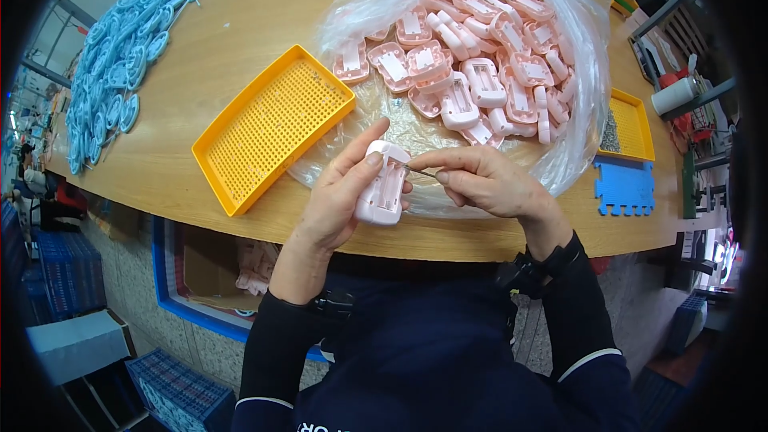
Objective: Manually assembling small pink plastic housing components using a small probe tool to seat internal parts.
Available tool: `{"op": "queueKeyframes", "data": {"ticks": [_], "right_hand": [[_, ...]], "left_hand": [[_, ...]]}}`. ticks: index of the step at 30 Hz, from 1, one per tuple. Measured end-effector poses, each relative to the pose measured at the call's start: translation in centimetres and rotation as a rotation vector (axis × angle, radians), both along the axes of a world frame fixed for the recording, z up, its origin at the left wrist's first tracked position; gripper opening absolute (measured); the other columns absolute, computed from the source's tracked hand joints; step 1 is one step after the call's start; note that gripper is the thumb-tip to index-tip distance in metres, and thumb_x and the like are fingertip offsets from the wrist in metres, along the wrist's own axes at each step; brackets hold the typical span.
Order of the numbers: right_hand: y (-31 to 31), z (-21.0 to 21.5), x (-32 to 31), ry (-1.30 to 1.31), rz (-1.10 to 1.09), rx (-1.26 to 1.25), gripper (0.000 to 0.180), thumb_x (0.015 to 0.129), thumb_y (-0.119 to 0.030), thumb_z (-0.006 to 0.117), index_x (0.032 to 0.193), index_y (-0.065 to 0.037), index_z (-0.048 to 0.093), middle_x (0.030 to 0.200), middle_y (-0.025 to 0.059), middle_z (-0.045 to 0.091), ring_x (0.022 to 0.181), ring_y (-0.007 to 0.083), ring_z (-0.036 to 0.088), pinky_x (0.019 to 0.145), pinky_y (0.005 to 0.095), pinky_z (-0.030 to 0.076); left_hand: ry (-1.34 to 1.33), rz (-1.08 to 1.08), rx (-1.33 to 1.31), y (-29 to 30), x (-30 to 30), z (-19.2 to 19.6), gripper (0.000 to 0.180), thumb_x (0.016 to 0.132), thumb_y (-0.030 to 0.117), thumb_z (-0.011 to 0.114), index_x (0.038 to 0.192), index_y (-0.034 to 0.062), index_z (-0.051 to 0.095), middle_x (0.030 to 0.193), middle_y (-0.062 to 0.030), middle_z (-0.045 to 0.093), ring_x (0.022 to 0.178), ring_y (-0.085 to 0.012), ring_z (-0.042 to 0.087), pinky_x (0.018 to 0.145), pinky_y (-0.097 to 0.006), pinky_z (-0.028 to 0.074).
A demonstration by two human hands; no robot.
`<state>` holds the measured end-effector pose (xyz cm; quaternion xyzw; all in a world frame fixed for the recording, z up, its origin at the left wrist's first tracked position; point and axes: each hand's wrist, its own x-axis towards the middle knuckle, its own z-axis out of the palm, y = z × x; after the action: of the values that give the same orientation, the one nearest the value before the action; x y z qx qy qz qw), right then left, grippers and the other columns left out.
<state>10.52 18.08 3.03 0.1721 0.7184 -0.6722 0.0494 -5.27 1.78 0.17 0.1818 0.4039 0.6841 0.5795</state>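
My left hand [330,196] is closed around a pale pink plastic housing [379,210] with an open battery compartment facing up, its thumb lying along the upper left edge. In my right hand [488,180] a thin metal tool [422,171] is pinched; its tip meets the upper right side of the compartment. Whether it is tweezers or a pick is too small to tell. Just beyond my hands, many similar pink housings [460,100] lie heaped in a clear plastic bag [588,40] spread open on the wooden table [248,0].
A yellow perforated tray [272,128] with a few small bits sits left of my hands. Light blue plastic parts [120,56] are piled at the far left. On the right are a yellow tray [638,124] of small metal pieces and a blue foam mat [624,186].
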Motion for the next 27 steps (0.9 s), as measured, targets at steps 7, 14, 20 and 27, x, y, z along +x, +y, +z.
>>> {"op": "queueKeyframes", "data": {"ticks": [7, 14, 20, 27], "right_hand": [[0.3, 0.5, -0.5, -0.005, 0.066, 0.064, 0.036, 0.094, -0.007, 0.047, 0.127, -0.009, 0.061, 0.069, -0.0024, 0.053, 0.059, 0.0047, 0.046, 0.054, 0.0219, 0.041], [0.6, 1.1, -0.8, -0.039, 0.126, 0.161, 0.034, 0.096, -0.008, 0.048, 0.127, -0.010, 0.062, 0.072, -0.0033, 0.055, 0.061, 0.0038, 0.047, 0.055, 0.0217, 0.041], [-0.2, 1.7, -1.2, 0.082, 0.149, 0.537, 0.036, 0.089, -0.003, 0.052, 0.123, -0.008, 0.063, 0.086, 0.0107, 0.069, 0.067, 0.0142, 0.060, 0.063, 0.0291, 0.049], [-1.6, 3.2, -1.2, 0.018, 0.162, 0.882, 0.037, 0.085, -0.003, 0.055, 0.120, -0.010, 0.064, 0.092, 0.0200, 0.067, 0.081, 0.0356, 0.066, 0.071, 0.0415, 0.051]], "left_hand": [[-0.014, -0.031, -0.013, -0.1, -0.5, 0.0, 0.053, 0.100, 0.019, 0.042, 0.149, 0.0040, 0.025, 0.108, -0.0190, 0.061, 0.091, -0.0291, 0.067, 0.074, -0.040, 0.060], [-0.069, -0.074, -0.016, -0.3, -0.9, -0.1, 0.053, 0.100, 0.019, 0.041, 0.148, 0.0025, 0.024, 0.104, -0.0197, 0.062, 0.088, -0.0308, 0.068, 0.073, -0.041, 0.061], [-0.087, -0.075, -0.008, -0.2, -0.8, -0.2, 0.054, 0.101, 0.020, 0.040, 0.148, 0.0019, 0.023, 0.105, -0.0196, 0.061, 0.088, -0.0310, 0.068, 0.073, -0.041, 0.061], [-0.163, -0.059, 0.011, -0.2, -0.6, -0.8, 0.056, 0.101, 0.021, 0.042, 0.149, 0.0029, 0.019, 0.104, -0.0190, 0.061, 0.088, -0.0303, 0.067, 0.072, -0.041, 0.061]]}}
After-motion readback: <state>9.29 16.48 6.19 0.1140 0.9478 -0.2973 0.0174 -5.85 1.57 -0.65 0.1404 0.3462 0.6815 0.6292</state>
